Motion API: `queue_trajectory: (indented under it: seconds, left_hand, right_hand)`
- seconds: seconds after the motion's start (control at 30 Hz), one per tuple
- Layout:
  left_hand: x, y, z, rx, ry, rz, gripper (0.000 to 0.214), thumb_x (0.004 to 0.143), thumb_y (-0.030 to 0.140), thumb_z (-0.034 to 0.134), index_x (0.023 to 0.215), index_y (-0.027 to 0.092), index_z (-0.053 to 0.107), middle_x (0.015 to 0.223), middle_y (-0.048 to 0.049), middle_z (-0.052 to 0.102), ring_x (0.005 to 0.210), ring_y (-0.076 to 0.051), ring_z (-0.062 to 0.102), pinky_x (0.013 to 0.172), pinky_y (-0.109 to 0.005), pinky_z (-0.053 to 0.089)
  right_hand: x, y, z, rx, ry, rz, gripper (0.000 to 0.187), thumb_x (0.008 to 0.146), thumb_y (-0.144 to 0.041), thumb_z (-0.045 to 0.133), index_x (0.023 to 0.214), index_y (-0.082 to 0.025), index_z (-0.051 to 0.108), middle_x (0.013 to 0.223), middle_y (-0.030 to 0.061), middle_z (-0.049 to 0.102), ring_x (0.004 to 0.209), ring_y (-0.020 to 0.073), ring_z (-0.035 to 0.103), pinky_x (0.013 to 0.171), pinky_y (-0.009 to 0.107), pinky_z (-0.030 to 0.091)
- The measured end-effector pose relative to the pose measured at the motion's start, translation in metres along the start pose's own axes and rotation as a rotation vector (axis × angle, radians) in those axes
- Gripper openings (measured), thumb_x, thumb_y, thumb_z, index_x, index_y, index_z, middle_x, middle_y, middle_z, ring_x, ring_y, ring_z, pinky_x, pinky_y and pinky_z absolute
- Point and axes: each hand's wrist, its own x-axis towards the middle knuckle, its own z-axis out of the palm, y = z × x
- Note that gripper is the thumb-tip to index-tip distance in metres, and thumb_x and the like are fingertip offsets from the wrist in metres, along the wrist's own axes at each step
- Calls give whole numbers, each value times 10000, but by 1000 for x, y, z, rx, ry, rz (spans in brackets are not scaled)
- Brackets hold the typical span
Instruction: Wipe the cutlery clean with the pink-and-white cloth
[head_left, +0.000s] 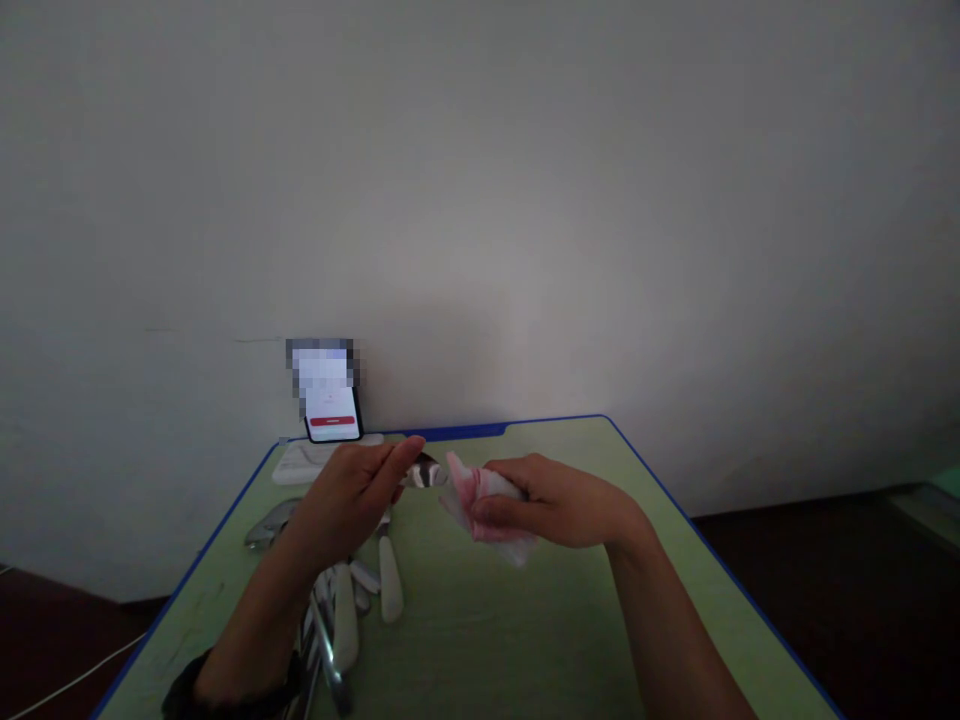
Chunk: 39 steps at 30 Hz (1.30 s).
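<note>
Above the middle of the table, my left hand (367, 485) pinches a shiny metal utensil (424, 471). Its kind cannot be made out, as my fingers hide one end. My right hand (551, 500) is closed on a crumpled pink and white cloth (466, 487), thumb and fingers pressed together around it. The cloth sits right at the utensil's right end, and whether it wraps part of the utensil is hidden. Beneath my left forearm lies a pile of cutlery, including a white-handled piece (390, 580) and another white handle (345, 620).
A phone (334, 410) with a lit screen leans against the wall, on a white block (296, 463) at the table's back left. A rounded metal piece (262, 527) lies left of my forearm. The green table (540, 630) has a blue rim.
</note>
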Motion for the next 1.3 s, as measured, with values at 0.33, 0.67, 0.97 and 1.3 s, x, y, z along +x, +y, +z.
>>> queue_trajectory:
  seconds: [0.33,0.67,0.97,1.3]
  left_hand:
    - [1,12,7,17,-66,120,476,898,404,330,507,170,468,461,51,456,436,-79,388,470,-206,253]
    - [-1,-9,-13,27,31,5,479,861,460,362,492,173,465,447,39,455,434,-94,426,465,-200,294]
    - [5,0,7,-455,143,-126,308,836,461,443,767,172,523,515,77,400,432,-72,357,415,-175,294]
    - [3,1,13,-558,-7,-166,297,716,423,589,734,132,644,573,32,532,494,-74,379,464,-187,301]
  right_hand:
    - [8,0,8,-6,-13,-38,343,884,-441,398,847,-141,560,693,0,545,604,103,451,545,210,332]
    - [3,9,2,190,-49,-6,343,875,-465,413,839,-144,528,684,-14,505,584,94,451,527,206,351]
    - [7,11,7,268,89,-31,415,876,-526,363,868,-138,512,706,-5,498,598,91,441,555,210,371]
    - [11,13,12,433,29,-99,419,852,-551,400,867,-144,499,714,-18,451,583,72,399,518,187,356]
